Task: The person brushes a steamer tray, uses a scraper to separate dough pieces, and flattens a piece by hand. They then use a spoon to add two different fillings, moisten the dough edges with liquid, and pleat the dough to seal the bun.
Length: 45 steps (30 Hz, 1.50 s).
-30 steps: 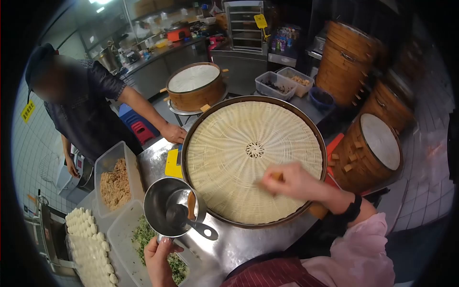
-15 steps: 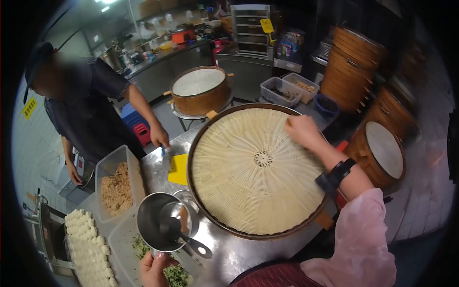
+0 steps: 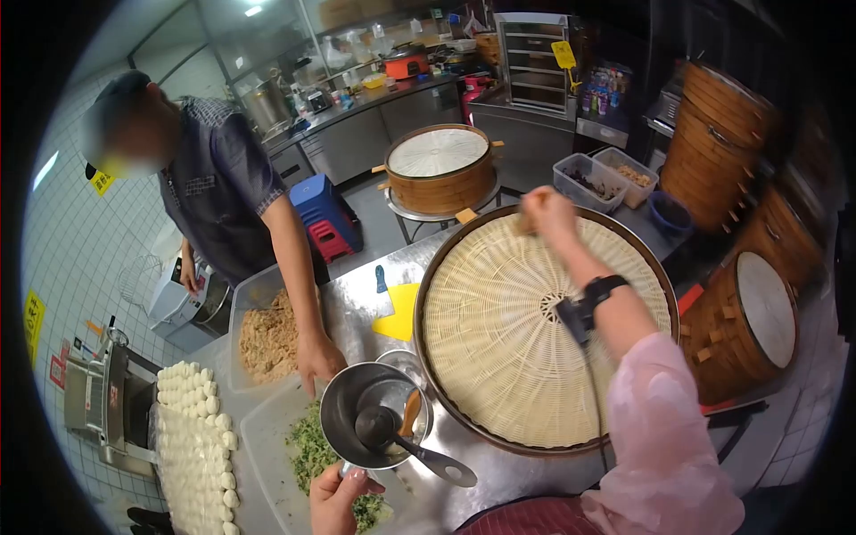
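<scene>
My left hand (image 3: 341, 497) grips the handle of a metal pot (image 3: 343, 385) at the lower middle. A black ladle (image 3: 378, 428) and a wooden-looking utensil (image 3: 411, 412) rest inside the pot. Across the round woven mat of a large bamboo steamer (image 3: 499, 357) reaches my right arm. At the mat's far rim my right hand (image 3: 551, 214) is closed and blurred; a small tan, brush-like piece (image 3: 521, 225) shows under its fingers, too smeared to name surely. A tub of chopped green filling (image 3: 308, 446) lies beside the pot, partly hidden by it.
A co-worker's hand (image 3: 319, 361) reaches down between the pot and a tub of brown filling (image 3: 270, 341). A yellow scraper (image 3: 399, 314) lies by the steamer. Dough pieces (image 3: 198, 446) line the left. More steamers (image 3: 713, 147) are stacked at right.
My right hand has moved left along the steamer's far rim. The co-worker's hand has left the blue-handled tool and come nearer the pot. My view has shifted, and the left hand still holds the pot.
</scene>
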Motion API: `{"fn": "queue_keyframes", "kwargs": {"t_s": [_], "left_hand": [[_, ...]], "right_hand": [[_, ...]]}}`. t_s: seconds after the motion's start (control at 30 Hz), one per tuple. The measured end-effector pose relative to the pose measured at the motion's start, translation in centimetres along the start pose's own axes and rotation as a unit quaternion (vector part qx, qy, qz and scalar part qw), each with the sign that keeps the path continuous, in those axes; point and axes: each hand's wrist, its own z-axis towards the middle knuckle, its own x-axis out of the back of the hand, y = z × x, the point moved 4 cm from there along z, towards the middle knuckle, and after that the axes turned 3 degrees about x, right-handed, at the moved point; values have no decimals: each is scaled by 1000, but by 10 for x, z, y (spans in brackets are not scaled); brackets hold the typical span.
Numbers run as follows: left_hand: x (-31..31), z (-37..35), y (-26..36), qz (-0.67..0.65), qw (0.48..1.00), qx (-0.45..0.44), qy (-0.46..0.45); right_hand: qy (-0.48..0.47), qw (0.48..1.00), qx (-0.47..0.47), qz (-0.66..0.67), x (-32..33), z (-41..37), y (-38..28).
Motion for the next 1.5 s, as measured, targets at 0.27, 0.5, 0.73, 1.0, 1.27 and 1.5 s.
{"fn": "queue_keyframes", "kwargs": {"t_s": [0.27, 0.5, 0.73, 1.0, 1.27, 1.5], "left_hand": [[2, 3, -26, -40, 998, -7, -53], [-18, -17, -44, -59, 980, 8, -188], [-11, -48, -73, -62, 976, 60, -198], [30, -73, -140, -62, 983, 131, -109], [114, -49, -157, -51, 992, 86, -78], [204, 26, -190, -101, 990, 94, -20]], "right_hand": [[-209, 880, 42, -424, 166, -59, 21], [-283, 956, 74, 5, 155, -192, -119], [-400, 888, -68, 216, 153, -188, -112], [-484, 757, 299, 322, 155, -241, -248], [-630, 690, 273, 227, 85, -312, -306], [-524, 818, -26, 236, 54, -330, -277]]}}
